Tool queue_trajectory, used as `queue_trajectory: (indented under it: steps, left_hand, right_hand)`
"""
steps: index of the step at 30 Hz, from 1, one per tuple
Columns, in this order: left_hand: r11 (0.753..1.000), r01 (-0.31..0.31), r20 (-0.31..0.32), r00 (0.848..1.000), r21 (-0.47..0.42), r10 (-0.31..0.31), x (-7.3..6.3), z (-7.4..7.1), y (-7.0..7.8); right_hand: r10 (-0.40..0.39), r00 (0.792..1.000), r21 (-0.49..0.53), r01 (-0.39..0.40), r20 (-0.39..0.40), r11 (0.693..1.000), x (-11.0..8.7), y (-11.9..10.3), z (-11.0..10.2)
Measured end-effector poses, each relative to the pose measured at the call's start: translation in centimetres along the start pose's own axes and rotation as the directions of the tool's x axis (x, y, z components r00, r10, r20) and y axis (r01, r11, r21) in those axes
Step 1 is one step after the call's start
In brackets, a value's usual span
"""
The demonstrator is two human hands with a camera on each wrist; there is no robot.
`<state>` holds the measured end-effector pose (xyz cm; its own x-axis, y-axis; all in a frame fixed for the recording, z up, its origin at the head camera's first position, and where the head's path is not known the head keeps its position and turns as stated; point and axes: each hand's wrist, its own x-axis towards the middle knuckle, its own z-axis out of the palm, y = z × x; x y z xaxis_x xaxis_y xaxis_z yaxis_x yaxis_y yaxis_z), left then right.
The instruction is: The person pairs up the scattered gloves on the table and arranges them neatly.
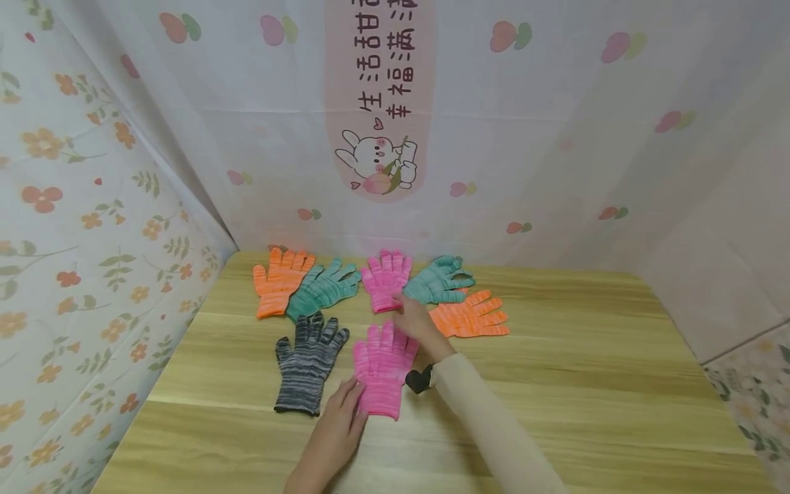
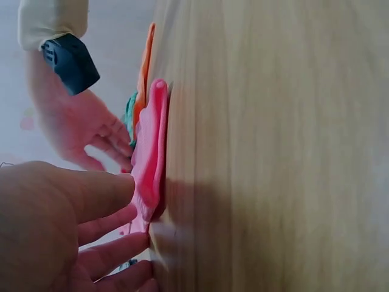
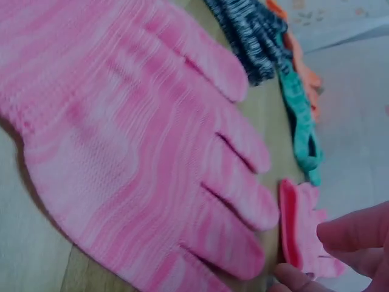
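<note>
On the wood-grain table (image 1: 586,398), the near pink glove (image 1: 381,374) at the left hand (image 1: 336,425)

We see the near pink glove lying flat in front of the person, its cuff toward the near side and its fingers pointing to the back. The left hand touches its left edge by the cuff; thumb and fingers are parted and fairly straight, and we see no firm pinch. Over the glove's right-hand fingertips reaches the right hand (image 1: 422,329), at the cuff of the far pink glove (image 1: 385,274), near the table's back edge. We see its thumb and fingers apart; whether they touch that cuff we cannot tell. A black device (image 2: 70,64) sits at its wrist, by a cream sleeve (image 1: 487,418).

Just left of the near glove we find a grey-and-black glove (image 1: 308,367). Behind it, a left orange glove (image 1: 282,278) and a left teal glove (image 1: 324,288) touch. On the other side, a right teal glove (image 1: 435,281) lies against the far pink one, with a right orange glove (image 1: 472,315) just in front. Behind everything hangs a white cloth (image 1: 524,151) with a rabbit print (image 1: 376,154).
</note>
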<state>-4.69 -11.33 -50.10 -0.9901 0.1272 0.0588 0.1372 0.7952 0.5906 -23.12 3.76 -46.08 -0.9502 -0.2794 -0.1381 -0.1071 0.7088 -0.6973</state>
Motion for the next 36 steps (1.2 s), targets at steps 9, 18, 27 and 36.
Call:
queue_trajectory:
  steps: [9,18,27,36]
  left_hand:
    - [1.000,-0.001,0.027,1.000,-0.025,0.002,0.3,-0.5,0.1]
    - [1.000,0.009,0.053,0.999,0.005,-0.010,0.5,-0.7,0.2]
    - [1.000,0.003,0.063,0.998,0.004,-0.003,0.4,-0.9,0.3]
    - [1.000,0.007,0.087,0.996,0.005,-0.007,0.6,-1.2,0.4]
  right_hand:
    - [0.177,0.983,-0.002,-0.177,-0.052,0.984,0.8,-0.5,-0.1]
    - [0.165,0.985,0.019,-0.164,-0.050,0.986,1.4,0.0,0.2]
    - [0.095,0.965,0.104,-0.071,-0.243,0.992,1.6,0.9,-0.2]
    - [-0.048,0.962,0.044,0.062,-0.270,0.997,1.0,-1.1,-3.8]
